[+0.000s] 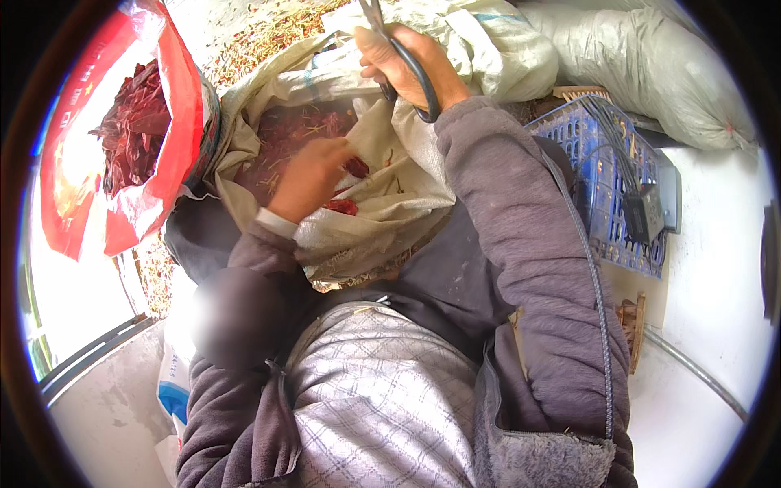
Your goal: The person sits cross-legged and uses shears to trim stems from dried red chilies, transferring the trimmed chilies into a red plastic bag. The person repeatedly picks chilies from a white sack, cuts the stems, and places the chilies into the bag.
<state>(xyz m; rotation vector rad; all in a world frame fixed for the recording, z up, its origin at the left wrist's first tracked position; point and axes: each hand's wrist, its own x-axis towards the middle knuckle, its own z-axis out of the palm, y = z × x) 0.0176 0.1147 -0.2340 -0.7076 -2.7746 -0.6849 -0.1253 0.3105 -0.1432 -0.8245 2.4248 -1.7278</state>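
Note:
My right hand (415, 64) grips a pair of black-handled scissors (417, 68) above the far side of an open woven sack (390, 161); the blade tips run out of view at the top. Blurred, my left hand (314, 177) reaches over the sack's mouth. A dried red chili (357, 167) shows at its fingertips; whether the fingers hold it, I cannot tell. Another dried red chili (343, 207) lies on the folded sack cloth just below that hand. Deeper in the sack are dark red pieces and pale stems (305, 125), partly hidden by the hand.
At left stands a red-and-white bag (177, 122) of dark red dried pods (135, 128). Cut stems (259, 46) cover the floor beyond the sack. Full woven sacks (647, 67) lie at the back right. A blue plastic crate (601, 189) with cables stands near my right arm.

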